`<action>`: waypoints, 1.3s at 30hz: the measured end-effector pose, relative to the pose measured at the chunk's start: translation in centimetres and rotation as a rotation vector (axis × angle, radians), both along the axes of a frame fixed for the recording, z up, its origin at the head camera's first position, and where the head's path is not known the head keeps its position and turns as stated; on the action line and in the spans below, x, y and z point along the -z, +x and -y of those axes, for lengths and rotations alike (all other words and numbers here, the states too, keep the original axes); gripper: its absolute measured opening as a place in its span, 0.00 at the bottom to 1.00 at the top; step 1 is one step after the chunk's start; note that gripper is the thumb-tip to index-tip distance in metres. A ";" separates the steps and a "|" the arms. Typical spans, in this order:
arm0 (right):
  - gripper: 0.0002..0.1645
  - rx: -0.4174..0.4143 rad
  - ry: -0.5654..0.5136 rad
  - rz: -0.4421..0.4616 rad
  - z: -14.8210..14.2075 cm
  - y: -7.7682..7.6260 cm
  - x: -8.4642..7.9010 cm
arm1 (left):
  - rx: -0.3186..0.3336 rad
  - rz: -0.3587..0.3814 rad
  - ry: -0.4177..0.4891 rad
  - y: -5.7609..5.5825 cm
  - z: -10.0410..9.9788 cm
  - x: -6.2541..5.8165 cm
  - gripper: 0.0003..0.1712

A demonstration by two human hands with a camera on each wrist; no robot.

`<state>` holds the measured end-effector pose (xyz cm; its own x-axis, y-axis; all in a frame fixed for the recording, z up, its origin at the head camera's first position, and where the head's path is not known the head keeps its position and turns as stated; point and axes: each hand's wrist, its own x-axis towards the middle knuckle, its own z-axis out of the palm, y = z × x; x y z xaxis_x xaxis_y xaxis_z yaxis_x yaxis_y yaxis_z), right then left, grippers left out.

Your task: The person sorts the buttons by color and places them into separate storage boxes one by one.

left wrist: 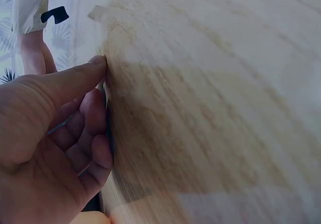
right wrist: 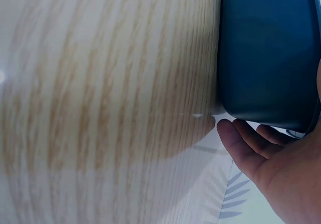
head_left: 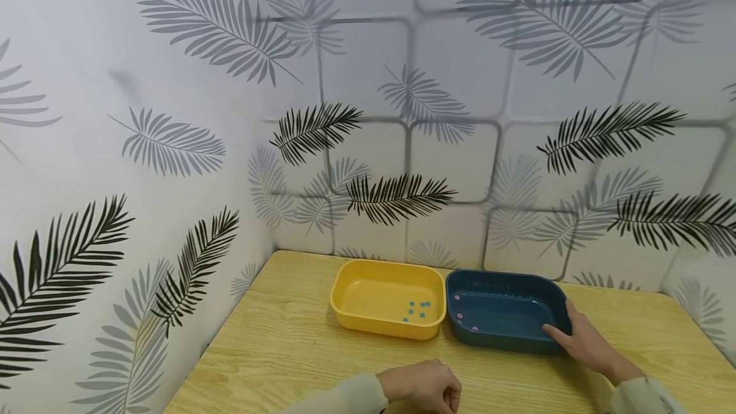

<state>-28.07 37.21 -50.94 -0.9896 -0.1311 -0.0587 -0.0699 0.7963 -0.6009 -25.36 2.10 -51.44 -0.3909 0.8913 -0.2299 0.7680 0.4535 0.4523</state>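
Note:
A dark blue tray [head_left: 506,337] stands on the table, its right end in my right hand [head_left: 586,340]. My thumb lies over its rim, and in the right wrist view the fingers [right wrist: 241,143] lie against the outer wall. Inside it are three small pink discs [head_left: 459,316] near the left end. Left of it is a yellow tray [head_left: 368,296] with several small blue discs [head_left: 422,315] in its right part. My left hand [head_left: 422,385] rests loosely curled on the table in front of the trays; nothing shows in its fingers.
The wood-grain table [head_left: 276,337] reaches back to a wall [head_left: 368,165] printed with feather-like leaves. Another patterned wall [head_left: 132,184] rises along the table's left side. Both trays stand side by side near the back edge.

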 end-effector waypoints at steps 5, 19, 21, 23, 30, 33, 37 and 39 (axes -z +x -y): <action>0.62 0.000 -0.001 0.001 0.0 0.0 0.0 | 0.017 -0.019 0.000 0.3 0.1 -0.4 0.06; 0.61 0.000 -0.004 -0.017 0.2 0.1 0.0 | -0.058 0.131 0.053 -0.3 0.4 -0.7 0.02; 0.61 -0.002 -0.009 -0.015 0.2 0.1 0.0 | -0.074 0.150 0.071 -0.4 0.5 -1.1 0.02; 0.61 -0.003 -0.007 -0.015 0.1 0.1 0.0 | -0.077 0.169 0.098 -0.5 0.6 -1.5 0.02; 0.61 -0.003 0.006 -0.020 0.1 0.1 0.1 | -0.067 0.162 0.216 -1.2 0.3 -2.9 0.03; 0.61 -0.004 0.003 -0.025 0.1 0.1 0.1 | -0.099 0.215 0.273 -1.6 0.1 -3.6 0.03; 0.61 -0.005 -0.001 -0.028 0.1 0.1 0.1 | -0.152 0.283 0.353 -1.9 -0.2 -4.7 0.03; 0.61 -0.007 -0.004 -0.031 0.0 0.1 0.1 | -0.184 0.297 0.391 -2.1 -0.4 -5.2 0.03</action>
